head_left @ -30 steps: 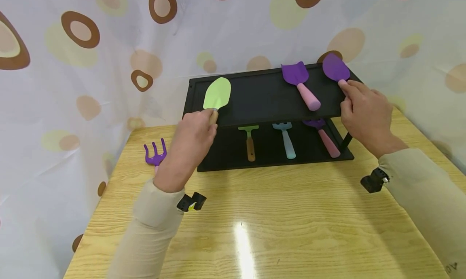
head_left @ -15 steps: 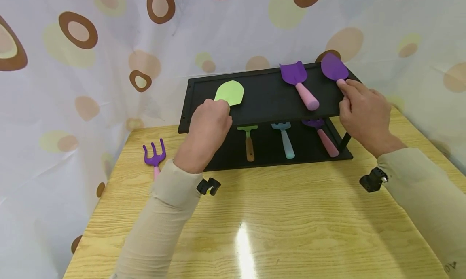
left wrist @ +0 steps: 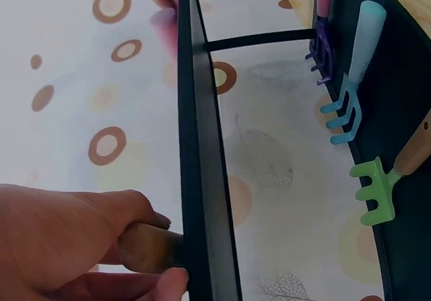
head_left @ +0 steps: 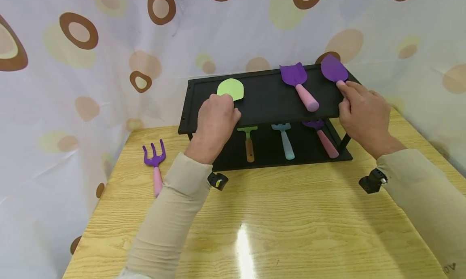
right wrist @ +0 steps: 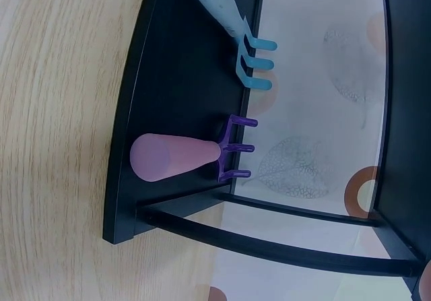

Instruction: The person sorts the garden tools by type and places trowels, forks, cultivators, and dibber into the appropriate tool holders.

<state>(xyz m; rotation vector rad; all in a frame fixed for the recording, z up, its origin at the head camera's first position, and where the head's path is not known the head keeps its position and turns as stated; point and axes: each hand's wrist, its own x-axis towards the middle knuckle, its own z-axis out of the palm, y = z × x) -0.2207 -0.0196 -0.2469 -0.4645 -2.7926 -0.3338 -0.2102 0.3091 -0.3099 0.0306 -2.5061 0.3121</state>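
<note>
My left hand [head_left: 215, 123] grips the wooden handle [left wrist: 151, 247] of a hand trowel with a light green blade [head_left: 231, 89], over the left part of the black rack's upper shelf [head_left: 262, 101]. Whether the blade touches the shelf cannot be told. At the shelf's right end my right hand [head_left: 365, 115] pinches the pink handle of a purple trowel [head_left: 333, 68]; most of that handle is hidden. Just left of it, a purple shovel [head_left: 294, 74] with a pink handle lies on the shelf. Only an edge of the right hand appears in the right wrist view.
On the lower shelf lie a green hand rake [head_left: 249, 145], a blue one [head_left: 287, 143] and a purple one with a pink handle [right wrist: 176, 156]. A purple hand fork [head_left: 154, 159] lies on the wooden table [head_left: 291, 214], left of the rack. A patterned curtain [head_left: 109, 89] hangs behind.
My left hand has moved right and slightly up with the green trowel, and the blade now shows shorter. The purple fork's handle has come into view. My right hand stays in place.
</note>
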